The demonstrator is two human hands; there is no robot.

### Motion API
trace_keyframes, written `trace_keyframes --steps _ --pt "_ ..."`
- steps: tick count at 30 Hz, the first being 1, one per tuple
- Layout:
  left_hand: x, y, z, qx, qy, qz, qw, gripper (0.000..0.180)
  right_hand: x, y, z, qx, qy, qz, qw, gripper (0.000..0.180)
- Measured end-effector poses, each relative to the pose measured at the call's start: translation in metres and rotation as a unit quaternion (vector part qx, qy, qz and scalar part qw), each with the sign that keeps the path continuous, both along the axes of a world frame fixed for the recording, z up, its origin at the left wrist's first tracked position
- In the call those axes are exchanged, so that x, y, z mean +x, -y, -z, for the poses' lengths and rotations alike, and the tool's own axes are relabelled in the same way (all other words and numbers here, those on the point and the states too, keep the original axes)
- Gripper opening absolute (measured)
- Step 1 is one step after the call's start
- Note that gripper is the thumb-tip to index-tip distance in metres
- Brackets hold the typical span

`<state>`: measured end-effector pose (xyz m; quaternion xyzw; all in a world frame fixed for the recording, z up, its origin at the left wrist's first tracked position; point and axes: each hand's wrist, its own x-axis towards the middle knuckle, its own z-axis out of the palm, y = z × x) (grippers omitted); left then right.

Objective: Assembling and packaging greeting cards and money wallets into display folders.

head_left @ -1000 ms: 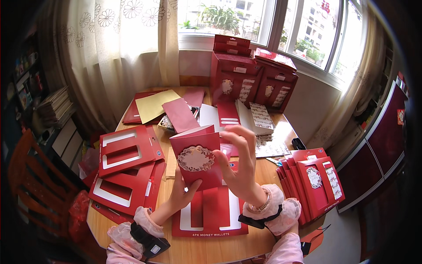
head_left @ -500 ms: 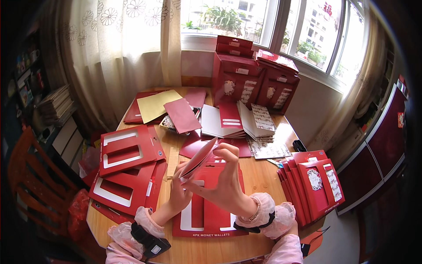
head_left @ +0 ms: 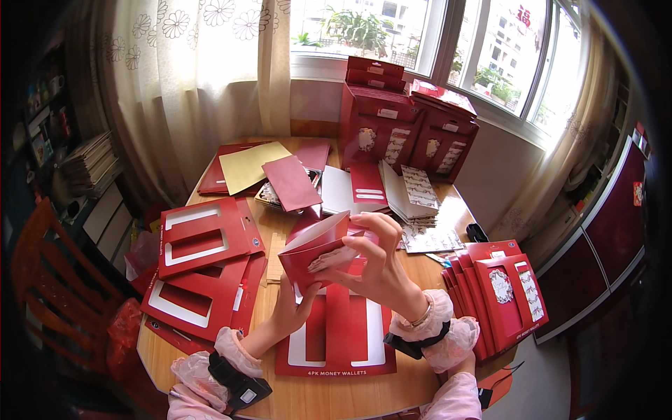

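A red envelope (head_left: 318,250) is held tilted above the counter (head_left: 336,392), its mouth spread open. It is supported from beneath by the left hand (head_left: 290,308), whose grip is closed on the lower edge. The right hand (head_left: 381,269) is clamped on the envelope's near side, fingers curled over the top; a patterned insert seems to be pinched there. Directly below lies a red cut-out card sleeve (head_left: 336,336). Finished red packs (head_left: 500,294) are stacked just right.
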<state>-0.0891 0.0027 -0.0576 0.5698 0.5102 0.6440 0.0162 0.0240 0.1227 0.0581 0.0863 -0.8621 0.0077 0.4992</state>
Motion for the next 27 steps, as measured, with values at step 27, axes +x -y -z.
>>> trace_keyframes --steps 27 --pt "0.001 -0.005 -0.003 0.019 0.166 0.069 0.984 0.065 -0.005 -0.021 0.005 -0.497 0.212 -0.094 0.836 0.034"
